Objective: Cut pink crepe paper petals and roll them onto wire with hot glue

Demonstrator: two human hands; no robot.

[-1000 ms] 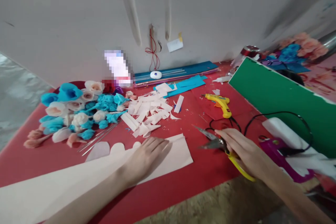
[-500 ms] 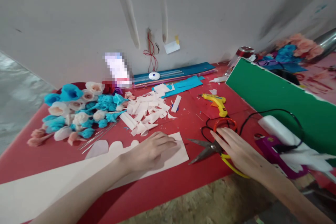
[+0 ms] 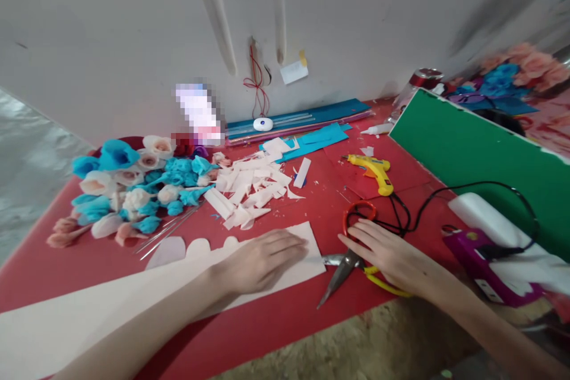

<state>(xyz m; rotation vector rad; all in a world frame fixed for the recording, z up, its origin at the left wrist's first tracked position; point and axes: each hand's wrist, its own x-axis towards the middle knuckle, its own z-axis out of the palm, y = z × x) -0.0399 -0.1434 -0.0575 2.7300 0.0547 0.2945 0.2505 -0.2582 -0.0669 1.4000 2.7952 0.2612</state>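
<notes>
My left hand (image 3: 262, 258) lies flat and open on the right end of a long pale pink paper strip (image 3: 307, 243), whose upper edge is cut into scallops. My right hand (image 3: 392, 255) rests on a pair of scissors (image 3: 338, 270) that lie on the red table. Its fingers reach across the red handle loop (image 3: 358, 214), and the yellow loop (image 3: 383, 285) runs under the palm. The blades are apart; one tip touches the strip's right edge and the other points toward the table's front edge.
A yellow glue gun (image 3: 374, 171) with a black cord lies behind the scissors. Pink paper scraps (image 3: 253, 187) and a heap of blue and pink paper flowers (image 3: 133, 187) sit to the left. On the right are a green board (image 3: 467, 154) and a purple tool (image 3: 485, 258).
My right hand has brought the scissors down from the air onto the table and slid them left toward the strip. My left hand has stayed on the paper.
</notes>
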